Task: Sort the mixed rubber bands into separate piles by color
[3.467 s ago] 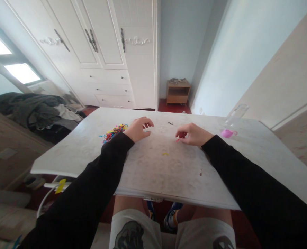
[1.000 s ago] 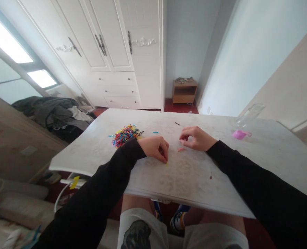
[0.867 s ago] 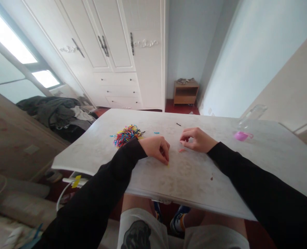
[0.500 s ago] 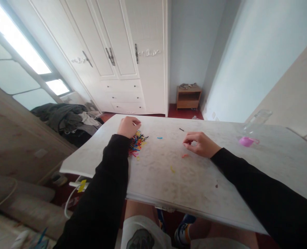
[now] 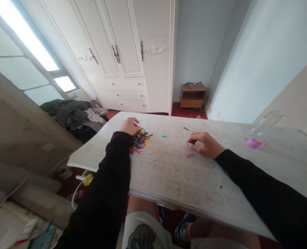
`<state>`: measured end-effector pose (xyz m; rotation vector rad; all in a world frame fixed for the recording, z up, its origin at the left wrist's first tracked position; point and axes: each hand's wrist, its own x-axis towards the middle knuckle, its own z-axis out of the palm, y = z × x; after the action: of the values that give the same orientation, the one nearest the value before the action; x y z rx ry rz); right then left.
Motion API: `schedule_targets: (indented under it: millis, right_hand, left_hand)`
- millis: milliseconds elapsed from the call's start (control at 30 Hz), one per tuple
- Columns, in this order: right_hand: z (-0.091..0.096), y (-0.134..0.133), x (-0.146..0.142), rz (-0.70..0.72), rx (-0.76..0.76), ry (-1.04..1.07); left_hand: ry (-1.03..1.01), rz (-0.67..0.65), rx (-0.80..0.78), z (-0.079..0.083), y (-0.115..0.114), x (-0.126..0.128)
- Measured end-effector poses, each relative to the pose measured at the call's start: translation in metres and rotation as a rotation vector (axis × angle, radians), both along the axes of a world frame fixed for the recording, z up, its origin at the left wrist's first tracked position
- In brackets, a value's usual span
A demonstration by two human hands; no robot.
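The left hand [image 5: 129,126] is at the far-left edge of a heaped, tangled pile of thin, many-coloured, band-like pieces [image 5: 139,141] on the white, grey-smudged table [image 5: 158,176], its fingers loosely bent. The pieces look feather-light and soft, probably stretchy rubber, unlikely to break but apt to cling together; a fingertip pinch on one stray end at the pile's rim should free a single piece better than a grab at the middle.

To the right, a short blue strip [image 5: 164,136] lies alone, then a curved yellow strip [image 5: 176,168] nearer the body, a thin black strip [image 5: 186,128] farther off, and a small orange strip [image 5: 189,155]. Lying so flat, each would best be nipped at its middle.

Just beyond the orange strip, the right hand [image 5: 205,143] is half curled, thumb and forefinger rounded towards each other. At this size I cannot tell whether either hand pinches a piece. Farther right are a pink plastic cup-like thing [image 5: 253,143] and a clear bottle [image 5: 267,122].
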<state>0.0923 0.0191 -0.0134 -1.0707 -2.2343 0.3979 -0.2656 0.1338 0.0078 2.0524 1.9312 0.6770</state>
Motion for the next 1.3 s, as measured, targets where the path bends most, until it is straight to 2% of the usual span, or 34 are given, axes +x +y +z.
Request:
schedule_targets:
  millis: [133, 467, 767, 867, 1067, 1167, 1300]
  right_hand:
    - [0.000, 0.000, 0.000, -0.004, 0.015, 0.006]
    - [0.000, -0.001, -0.002, -0.009, 0.023, -0.006]
    - [-0.001, -0.001, -0.002, -0.002, 0.015, -0.013]
    - [-0.002, 0.000, -0.003, -0.009, 0.041, -0.010]
    - [-0.003, 0.002, -0.002, -0.041, 0.125, -0.017]
    - [-0.002, 0.001, -0.003, -0.011, 0.146, -0.011]
    - [0.004, -0.005, -0.008, 0.101, 0.156, -0.045]
  left_hand:
    - [0.016, -0.031, -0.034, -0.003, 0.000, 0.001]
    - [-0.053, -0.053, 0.014, 0.002, -0.003, -0.002]
    - [-0.149, -0.065, 0.057, -0.001, 0.002, -0.001]
    - [-0.232, -0.179, 0.134, 0.000, 0.000, 0.008]
    - [-0.484, -0.621, 0.198, -0.006, -0.020, 0.054]
    - [-0.594, -0.721, 0.164, -0.015, -0.030, 0.076]
    - [-0.705, -0.796, 0.130, -0.024, -0.038, 0.093]
